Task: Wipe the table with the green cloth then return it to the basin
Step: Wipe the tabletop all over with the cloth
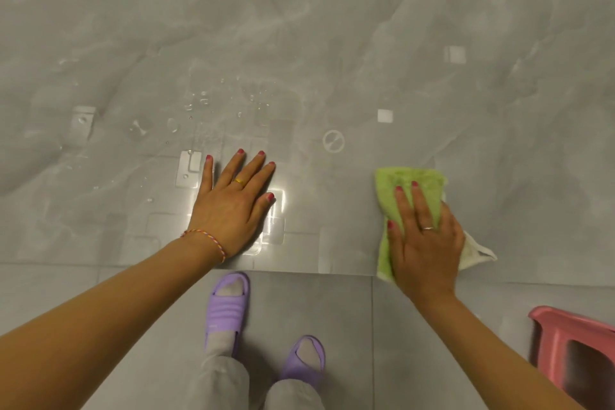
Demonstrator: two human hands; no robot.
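The table (pixel 299 27) is a glossy grey marbled surface, seen from above. The cloth (pixel 404 183), green with a pale underside showing at its right corner, is laid flat on the table at the near edge, right of centre; its lower end reaches the edge itself.

The right hand (pixel 424 243) is pressed palm down on the cloth. Its fingers are held straight and slightly spread, with nothing pinched. A ring is worn on one finger.

The left hand (pixel 233 203) is laid flat on the bare table, well apart from the cloth. Its fingers are straight and fanned apart, the thumb pointing toward the cloth. A ring and a thread bracelet (pixel 204 238) are noted on it.

Water drops (pixel 199 103) are scattered on the table beyond and to the left of the left hand.

A pink basin (pixel 575 353) is partly seen on the floor (pixel 332 326) at lower right, below the table edge. Two purple slippers (pixel 228 303) are seen on the floor.
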